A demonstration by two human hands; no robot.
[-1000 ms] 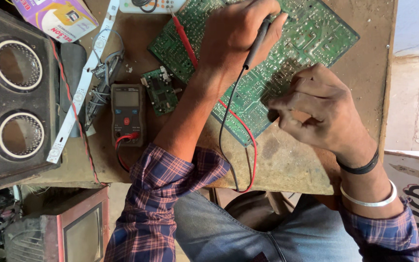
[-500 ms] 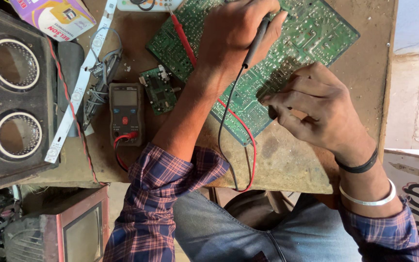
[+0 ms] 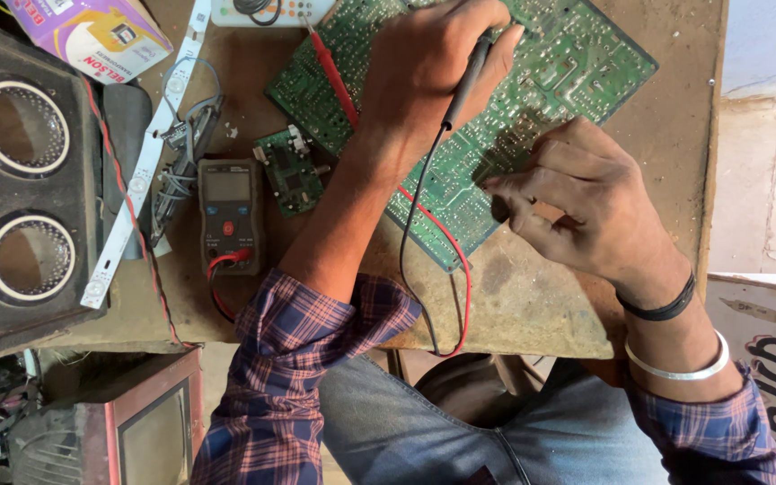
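- Lap, nearest: jeans (image 3: pixel 460 431) and plaid sleeves (image 3: pixel 289 386) at the table's near edge; a stool (image 3: pixel 469 382) partly seen below.
- Right hand (image 3: pixel 586 202): a black band and a silver bangle on the wrist. Fingers curled together, tips pressed onto the board's near corner. Whether they pinch something small cannot be told.
- Left hand (image 3: pixel 428 76): reaches across the board, fingers closed around the black probe (image 3: pixel 464 85), held like a pen with the tip end down toward the board; the tip itself is hidden by the hand.
- Board (image 3: pixel 550 90): large green circuit board, solder side up, lying flat and skewed on the table (image 3: pixel 541 296), mid to far. Judged light and stiff but fragile, with sharp solder points; best taken by its bare edges, not the face.
- Probe: judged light, rigid, smooth plastic; grip on the insulated barrel, clear of the metal tip.
- Leads: black lead (image 3: pixel 410 269) and red lead (image 3: pixel 462 287) loop off the near table edge; limp, apt to snag.
- Red probe (image 3: pixel 334 76): lies loose on the board, left of the left hand.
- Multimeter (image 3: pixel 228 216): left of the forearm, face up, leads plugged in at its near end.
- Small board (image 3: pixel 289 171): just beside the multimeter, apart from the large one.
- LED strip (image 3: pixel 141 171) and a wire bundle (image 3: pixel 181 162): further left.
- Speaker box (image 3: pixel 20 171): two round openings, far left.
- Far edge: carton (image 3: pixel 92 36) and a white remote (image 3: pixel 267 11), partly cut off.
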